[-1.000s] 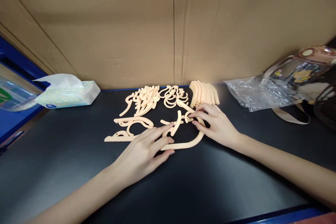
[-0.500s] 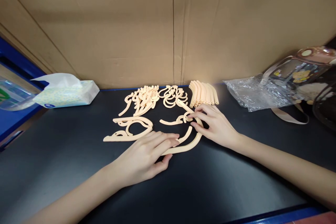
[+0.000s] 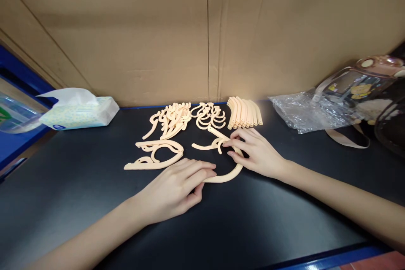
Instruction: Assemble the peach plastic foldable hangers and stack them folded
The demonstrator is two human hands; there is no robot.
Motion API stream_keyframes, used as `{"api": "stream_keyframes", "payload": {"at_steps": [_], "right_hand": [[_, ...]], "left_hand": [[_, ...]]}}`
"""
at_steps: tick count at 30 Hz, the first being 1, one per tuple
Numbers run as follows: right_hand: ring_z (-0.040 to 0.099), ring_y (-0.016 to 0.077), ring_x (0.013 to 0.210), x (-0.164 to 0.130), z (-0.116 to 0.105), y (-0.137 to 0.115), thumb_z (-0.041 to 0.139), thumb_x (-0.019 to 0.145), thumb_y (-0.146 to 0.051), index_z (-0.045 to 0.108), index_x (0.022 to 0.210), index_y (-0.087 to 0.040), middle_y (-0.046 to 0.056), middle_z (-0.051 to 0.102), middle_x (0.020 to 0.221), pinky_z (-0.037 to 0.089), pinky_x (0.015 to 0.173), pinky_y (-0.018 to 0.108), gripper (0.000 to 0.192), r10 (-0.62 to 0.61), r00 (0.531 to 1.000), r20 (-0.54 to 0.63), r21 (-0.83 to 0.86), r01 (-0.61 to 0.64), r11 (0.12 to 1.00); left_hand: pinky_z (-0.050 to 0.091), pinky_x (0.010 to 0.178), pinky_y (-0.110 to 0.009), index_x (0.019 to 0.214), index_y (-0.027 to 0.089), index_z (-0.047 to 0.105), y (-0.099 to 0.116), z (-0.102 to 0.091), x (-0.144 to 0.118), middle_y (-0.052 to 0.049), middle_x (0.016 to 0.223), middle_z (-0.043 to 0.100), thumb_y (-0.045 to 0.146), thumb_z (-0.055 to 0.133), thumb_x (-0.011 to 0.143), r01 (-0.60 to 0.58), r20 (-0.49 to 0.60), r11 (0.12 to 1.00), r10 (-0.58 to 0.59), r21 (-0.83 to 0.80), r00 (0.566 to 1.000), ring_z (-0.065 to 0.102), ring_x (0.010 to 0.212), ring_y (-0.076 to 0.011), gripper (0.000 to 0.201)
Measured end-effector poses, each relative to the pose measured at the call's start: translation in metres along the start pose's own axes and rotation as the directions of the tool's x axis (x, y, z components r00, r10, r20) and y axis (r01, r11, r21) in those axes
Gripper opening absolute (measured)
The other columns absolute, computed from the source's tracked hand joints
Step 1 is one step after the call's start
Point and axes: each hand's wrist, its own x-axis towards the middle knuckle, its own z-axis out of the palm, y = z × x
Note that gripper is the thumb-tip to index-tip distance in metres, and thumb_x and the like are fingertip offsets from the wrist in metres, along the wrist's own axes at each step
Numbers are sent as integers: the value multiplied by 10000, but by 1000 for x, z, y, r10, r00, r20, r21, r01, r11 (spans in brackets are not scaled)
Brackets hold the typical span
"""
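Note:
A peach plastic folding hanger (image 3: 225, 177) lies unfolded on the black table, its long curved arms bent into a wide loop. My left hand (image 3: 185, 185) is closed over the end of its lower arm, hiding that tip. At the right bend my right hand (image 3: 255, 154) has its thumb and fingers closed on the hanger, beside a small hook (image 3: 219, 147). A slim curved piece (image 3: 204, 147) lies inside the loop, reaching left from that hook. Left of it, another folding hanger (image 3: 171, 162) rests folded flat, near my left knuckles.
Along the back lie a heap of short curved pieces (image 3: 175, 119), several loose hooks (image 3: 205, 119) and a neat row of long arms (image 3: 245, 112). A tissue pack (image 3: 79, 114) stands at left. Crumpled clear plastic (image 3: 303, 112) and a transparent bag (image 3: 363, 88) are at right.
The short curved piece between my hands has swung out of sight. The small hook has turned downward, and the hanger's upper arm has shifted slightly left. My left thumb has drawn in.

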Motion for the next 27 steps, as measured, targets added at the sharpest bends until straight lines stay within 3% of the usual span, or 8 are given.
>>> {"api": "stream_keyframes", "payload": {"at_steps": [11,18,20,24,27], "right_hand": [[513,182,814,1,-6,-6,476,943,-247,653,1069,-174,79,593,950,408,744,319,229,-231,971,61,-22,232,972],[486,175,768,1,-7,-9,448,955,-249,648,1094,-185,77,593,947,389,711,309,252,-285,955,83,-60,290,955],[482,174,761,0,-7,-9,440,958,-257,646,1092,-187,76,595,949,388,707,310,255,-293,952,86,-58,298,953],[493,176,770,-2,-5,-9,431,963,-274,652,1073,-191,72,593,924,392,710,315,260,-295,952,82,-40,299,953],[504,177,789,-4,-5,-10,453,961,-290,650,1095,-187,74,593,926,405,721,317,259,-294,954,59,-2,295,956]], "left_hand": [[463,914,-294,1182,171,526,-5,0,-2,-91,1254,558,45,421,929,25,-13,997,-24,79,1000,556,1096,-177,302],[432,932,-332,1147,175,566,-7,-3,-1,-90,1231,565,72,444,938,42,-89,985,-27,166,996,520,1111,-204,263],[434,884,-331,1108,189,595,-8,-4,-1,-82,1170,580,74,460,932,50,-114,976,-26,213,993,523,1059,-206,250],[395,674,-276,1029,215,647,-9,-6,-1,-24,839,586,120,489,939,49,-155,954,-3,296,988,507,771,-163,205],[360,645,-278,1056,199,640,-9,-5,-1,5,745,595,135,488,952,21,-136,947,24,320,990,487,698,-151,195]]}}
